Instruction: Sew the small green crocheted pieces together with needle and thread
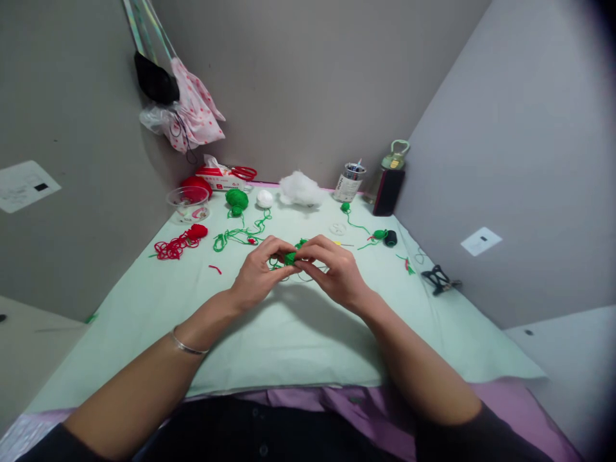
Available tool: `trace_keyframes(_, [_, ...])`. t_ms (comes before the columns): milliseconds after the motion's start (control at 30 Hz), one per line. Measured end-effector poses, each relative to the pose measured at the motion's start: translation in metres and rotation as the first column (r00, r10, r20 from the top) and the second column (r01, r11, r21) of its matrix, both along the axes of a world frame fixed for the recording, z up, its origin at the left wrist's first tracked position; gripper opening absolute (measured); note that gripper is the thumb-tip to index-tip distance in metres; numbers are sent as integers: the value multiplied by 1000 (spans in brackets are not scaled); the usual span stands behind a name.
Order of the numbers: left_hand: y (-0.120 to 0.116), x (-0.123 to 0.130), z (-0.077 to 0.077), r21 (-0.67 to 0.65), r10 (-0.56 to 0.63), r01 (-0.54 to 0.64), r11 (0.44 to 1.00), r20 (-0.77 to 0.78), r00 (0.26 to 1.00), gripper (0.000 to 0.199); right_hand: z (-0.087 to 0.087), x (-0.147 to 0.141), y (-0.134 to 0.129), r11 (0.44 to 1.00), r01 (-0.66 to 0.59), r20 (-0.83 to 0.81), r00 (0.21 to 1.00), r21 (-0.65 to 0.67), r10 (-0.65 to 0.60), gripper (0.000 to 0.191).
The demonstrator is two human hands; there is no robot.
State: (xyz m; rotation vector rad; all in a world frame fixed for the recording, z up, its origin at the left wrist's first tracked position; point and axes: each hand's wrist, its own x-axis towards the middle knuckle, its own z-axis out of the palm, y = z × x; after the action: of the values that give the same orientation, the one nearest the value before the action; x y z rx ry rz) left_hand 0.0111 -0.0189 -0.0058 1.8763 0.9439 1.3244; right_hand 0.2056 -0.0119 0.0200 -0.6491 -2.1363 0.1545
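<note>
A small green crocheted piece (289, 258) is pinched between the fingertips of my left hand (260, 269) and my right hand (334, 269), above the middle of the table. Both hands are closed on it, and they hide much of its shape. Loops of thin green yarn hang by the fingers. Just behind my hands, more green yarn (301, 244) shows in part. Left of them, a loose green strand (238, 237) trails over the cloth near a tiny red piece (251, 241). To the right lies a thin needle-like tool (344, 244) with a yellow end.
Along the back stand a clear tub (188, 206), a tissue box (221, 178) with red scissors (244, 172), a green yarn ball (237, 199), white stuffing (302, 190), a pen cup (350, 182) and a phone (389, 192) against a bottle. Red yarn (176, 245) lies left; a black stand (439, 280) right.
</note>
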Motion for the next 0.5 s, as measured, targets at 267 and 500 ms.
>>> trace_keyframes(267, [2, -1, -2, -10, -2, 2, 1000, -59, 998, 15, 20, 3, -9, 989, -13, -313, 949, -147, -34, 7])
trace_keyframes(500, [10, -14, 4, 63, 74, -71, 995, -41, 996, 18, 49, 58, 18, 719, -314, -640, 733, -620, -231, 29])
